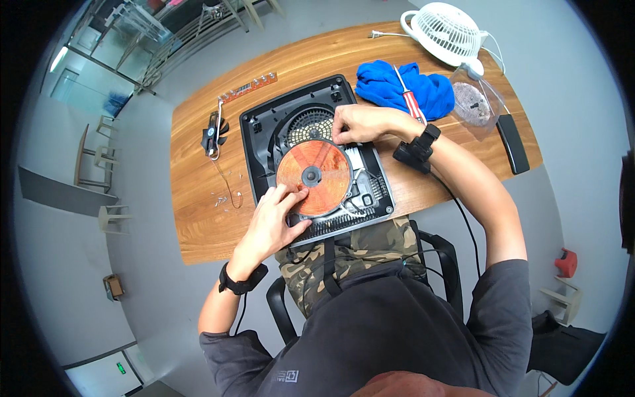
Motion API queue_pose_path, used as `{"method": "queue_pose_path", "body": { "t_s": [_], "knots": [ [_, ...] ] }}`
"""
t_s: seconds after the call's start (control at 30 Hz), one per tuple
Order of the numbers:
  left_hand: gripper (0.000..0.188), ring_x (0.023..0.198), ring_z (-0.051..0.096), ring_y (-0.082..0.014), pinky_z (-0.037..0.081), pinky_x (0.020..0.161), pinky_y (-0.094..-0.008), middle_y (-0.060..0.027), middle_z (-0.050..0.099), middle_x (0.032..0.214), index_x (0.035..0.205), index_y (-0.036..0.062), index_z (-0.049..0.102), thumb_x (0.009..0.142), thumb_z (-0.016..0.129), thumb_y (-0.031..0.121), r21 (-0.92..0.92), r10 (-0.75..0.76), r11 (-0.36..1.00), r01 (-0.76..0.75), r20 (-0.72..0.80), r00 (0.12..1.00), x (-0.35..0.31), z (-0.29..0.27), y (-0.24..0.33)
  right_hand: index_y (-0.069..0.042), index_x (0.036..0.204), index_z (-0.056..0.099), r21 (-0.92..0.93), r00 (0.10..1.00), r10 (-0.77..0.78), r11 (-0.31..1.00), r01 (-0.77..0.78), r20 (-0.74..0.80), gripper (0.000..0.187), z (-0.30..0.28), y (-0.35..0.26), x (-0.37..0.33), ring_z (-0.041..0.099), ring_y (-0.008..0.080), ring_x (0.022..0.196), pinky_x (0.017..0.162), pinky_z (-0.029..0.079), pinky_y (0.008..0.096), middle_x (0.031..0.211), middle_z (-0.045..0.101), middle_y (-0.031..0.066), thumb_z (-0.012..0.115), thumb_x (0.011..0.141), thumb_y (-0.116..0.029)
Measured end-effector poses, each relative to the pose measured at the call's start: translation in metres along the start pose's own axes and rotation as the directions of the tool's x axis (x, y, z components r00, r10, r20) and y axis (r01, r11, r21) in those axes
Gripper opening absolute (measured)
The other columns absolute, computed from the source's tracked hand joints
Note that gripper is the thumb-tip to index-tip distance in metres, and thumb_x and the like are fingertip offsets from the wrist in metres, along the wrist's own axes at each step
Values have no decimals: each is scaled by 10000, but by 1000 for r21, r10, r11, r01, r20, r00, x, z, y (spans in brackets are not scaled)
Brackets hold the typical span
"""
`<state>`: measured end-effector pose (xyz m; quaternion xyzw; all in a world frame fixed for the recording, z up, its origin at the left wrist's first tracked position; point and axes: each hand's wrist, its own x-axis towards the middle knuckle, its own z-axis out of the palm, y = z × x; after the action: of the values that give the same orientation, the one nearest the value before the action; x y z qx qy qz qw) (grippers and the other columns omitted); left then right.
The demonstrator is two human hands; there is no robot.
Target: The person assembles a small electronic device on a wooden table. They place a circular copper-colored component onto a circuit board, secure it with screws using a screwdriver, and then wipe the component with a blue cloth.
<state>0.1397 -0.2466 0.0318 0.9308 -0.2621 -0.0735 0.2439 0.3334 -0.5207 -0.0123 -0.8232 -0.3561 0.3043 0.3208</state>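
Observation:
A round copper induction coil point(324, 165) with a dark centre lies in the black housing point(260, 151) of an opened induction cooker at the table's near edge. My left hand point(270, 218) touches the coil's lower left, fingers on its windings and thumb spread out near its lower rim. At the coil's upper right edge, my right hand point(357, 124) is closed, its fingertips pinched at the rim; the exact grip is partly hidden. A round fan grille point(306, 124) shows above the coil. White wires and a circuit board point(360, 192) sit at its right.
A small black fan point(213, 135) with wires and several screws point(221, 199) lie left. Behind is an orange strip point(250, 87). At right are a blue cloth point(430, 92), a screwdriver point(411, 104), a clear bag point(473, 106), a black slab point(512, 144) and a white fan point(444, 33).

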Motion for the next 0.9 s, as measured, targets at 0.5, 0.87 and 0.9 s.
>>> {"method": "queue_pose_path", "body": {
  "t_s": [0.5,0.87,0.9],
  "knots": [
    [604,1084,578,-321,487,961,-416,-104,610,1200,1289,43,668,738,876,182,-10,19,1000,-19,-50,999,-6,8,-5,-17,934,791,-116,991,-101,989,91,-86,171,7,4,9,699,326,939,829,541,414,956,730,187,785,843,-161],
    [531,1149,581,-322,472,987,-437,-116,605,1223,1293,61,648,885,774,379,30,77,997,-75,-80,994,-14,1,-14,-11,1018,758,-201,954,-202,967,158,-221,215,0,-18,-16,693,327,934,848,550,414,982,720,180,759,869,-166],
    [493,1129,591,-324,483,971,-436,-122,611,1205,1264,58,656,889,771,358,30,103,994,-100,-124,987,-11,1,-17,-17,1045,751,-182,944,-180,974,132,-277,229,-3,-14,-23,679,334,953,864,549,410,1003,701,175,762,873,-168]
  ]
}}
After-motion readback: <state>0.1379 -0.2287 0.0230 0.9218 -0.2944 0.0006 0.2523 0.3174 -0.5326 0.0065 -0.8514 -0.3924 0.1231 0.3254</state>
